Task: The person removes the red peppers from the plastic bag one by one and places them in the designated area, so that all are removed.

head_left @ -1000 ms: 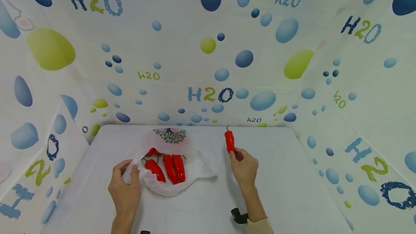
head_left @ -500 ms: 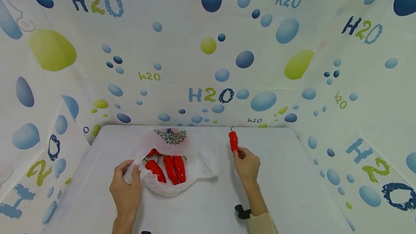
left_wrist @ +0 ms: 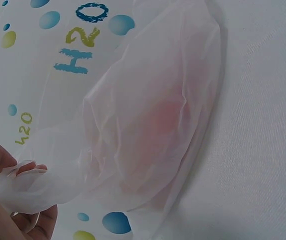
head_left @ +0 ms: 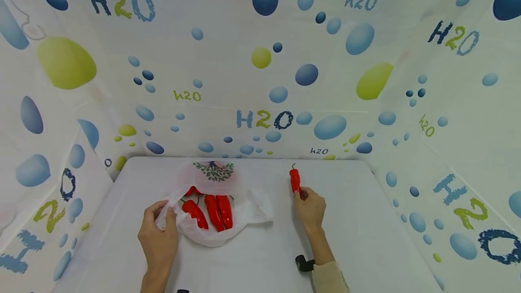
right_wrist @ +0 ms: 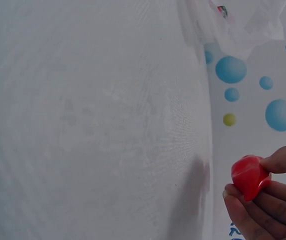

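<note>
A white plastic bag [head_left: 211, 238] with a green tree print lies on the left half of the table, its mouth spread open. Several red chili peppers [head_left: 195, 214] with green stems show inside it. My left hand [head_left: 158, 234] grips the bag's left edge; the left wrist view has the thin film [left_wrist: 33, 192] bunched between thumb and fingers. To the right of the bag, my right hand [head_left: 310, 209] pinches one red chili pepper [head_left: 295, 181] by its lower end, stem pointing away. In the right wrist view, that pepper's blunt end [right_wrist: 250, 175] sits between thumb and fingers.
A white table [head_left: 366, 220] lies under everything. Behind and beside it hangs a white curtain [head_left: 228, 35] with blue and green dots and "H2O" lettering. A black camera mount [head_left: 303, 263] sticks out from the right wrist beside a beige sleeve [head_left: 329, 277].
My right hand has moved slightly right with the pepper, and the pepper has come a little lower in the head view. My left hand keeps its grip on the bag.
</note>
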Action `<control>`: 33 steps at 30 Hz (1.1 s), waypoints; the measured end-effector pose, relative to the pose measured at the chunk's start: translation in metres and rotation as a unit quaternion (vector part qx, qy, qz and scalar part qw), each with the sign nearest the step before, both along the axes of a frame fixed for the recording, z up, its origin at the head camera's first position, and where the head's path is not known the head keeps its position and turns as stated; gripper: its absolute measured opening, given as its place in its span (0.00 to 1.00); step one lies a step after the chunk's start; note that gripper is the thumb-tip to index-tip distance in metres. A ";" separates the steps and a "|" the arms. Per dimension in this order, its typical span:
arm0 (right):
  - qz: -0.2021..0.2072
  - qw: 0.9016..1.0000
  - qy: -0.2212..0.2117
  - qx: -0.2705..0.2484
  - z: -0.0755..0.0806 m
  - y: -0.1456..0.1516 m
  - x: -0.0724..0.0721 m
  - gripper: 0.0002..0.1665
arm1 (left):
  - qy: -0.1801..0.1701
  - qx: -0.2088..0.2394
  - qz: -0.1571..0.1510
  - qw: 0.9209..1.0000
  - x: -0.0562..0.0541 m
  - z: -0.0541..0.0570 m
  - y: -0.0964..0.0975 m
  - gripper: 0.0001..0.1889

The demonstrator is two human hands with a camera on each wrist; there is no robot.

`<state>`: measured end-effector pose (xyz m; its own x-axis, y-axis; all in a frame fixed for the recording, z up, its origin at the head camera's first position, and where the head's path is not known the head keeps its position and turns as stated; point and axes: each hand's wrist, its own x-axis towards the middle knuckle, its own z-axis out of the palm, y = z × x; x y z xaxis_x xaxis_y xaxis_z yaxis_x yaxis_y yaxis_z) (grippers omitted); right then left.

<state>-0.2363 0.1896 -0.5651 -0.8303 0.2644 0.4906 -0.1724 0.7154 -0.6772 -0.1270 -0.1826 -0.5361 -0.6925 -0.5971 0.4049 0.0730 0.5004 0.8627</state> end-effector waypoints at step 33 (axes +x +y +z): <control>-0.025 0.996 -0.081 0.013 -0.016 0.005 -0.008 0.14 | -0.007 0.006 -0.002 1.000 -0.001 -0.001 -0.001 0.16</control>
<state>-0.2440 0.1947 -0.5811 -0.8850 0.2963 0.3591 -0.0268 0.7376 -0.6747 -0.1277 -0.1831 -0.5369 -0.7000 -0.5994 0.3882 0.0634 0.4892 0.8699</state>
